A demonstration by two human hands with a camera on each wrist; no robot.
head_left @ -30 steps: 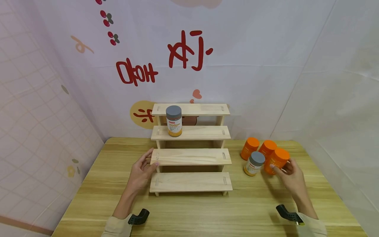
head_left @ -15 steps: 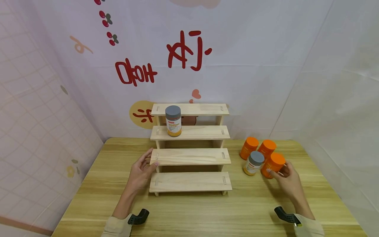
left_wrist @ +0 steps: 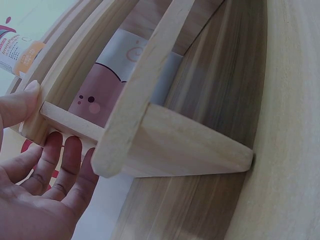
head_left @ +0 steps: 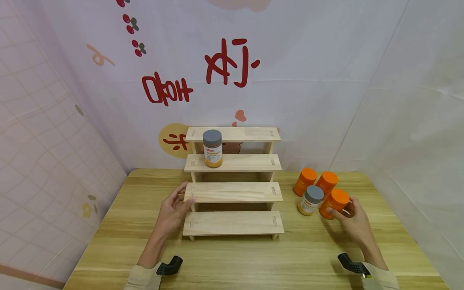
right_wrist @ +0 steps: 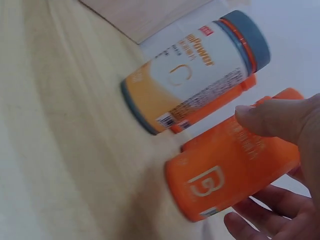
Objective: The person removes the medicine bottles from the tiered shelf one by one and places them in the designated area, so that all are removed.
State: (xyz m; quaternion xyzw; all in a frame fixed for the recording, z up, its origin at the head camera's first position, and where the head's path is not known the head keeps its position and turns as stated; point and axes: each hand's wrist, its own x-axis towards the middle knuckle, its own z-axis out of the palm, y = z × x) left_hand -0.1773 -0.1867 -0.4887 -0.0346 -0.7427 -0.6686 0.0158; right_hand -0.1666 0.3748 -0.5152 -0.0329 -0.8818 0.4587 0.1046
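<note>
**Inspector:** Head view first. What is at centre frame?

**Assistant:** A wooden stepped rack (head_left: 233,192) with four tiers stands on the table (head_left: 253,262). One grey-lidded bottle (head_left: 212,148) stands upright on the second tier from the top, toward its left end.

**Inspector:** Left hand?

**Assistant:** The left hand (head_left: 173,211) lies at the rack's left end, lower left of centre. Its fingers are nearly straight against the end of the third tier and grip nothing.

**Inspector:** Right hand?

**Assistant:** The right hand (head_left: 353,219) is at lower right. Its thumb and fingers curl round an orange bottle (head_left: 334,204), which leans out of upright. Just left of that bottle is a second grey-lidded bottle (head_left: 309,200); two more orange bottles (head_left: 305,181) (head_left: 327,182) stand behind, close together.

**Inspector:** Left wrist view.

**Assistant:** The rack's end post and a tier (left_wrist: 165,135) fill the frame. The hand (left_wrist: 40,195) is at lower left, with extended fingers (left_wrist: 70,160) lying beside the wood and the thumb pressing a tier edge at the left margin.

**Inspector:** Right wrist view.

**Assistant:** The orange bottle (right_wrist: 230,172) is at lower right, with the thumb (right_wrist: 270,117) across its upper side and fingertips (right_wrist: 260,225) below it. Its base looks to be at the table; I cannot tell whether it touches. The grey-lidded bottle (right_wrist: 195,75) sits in the upper centre, just beside it.
</note>
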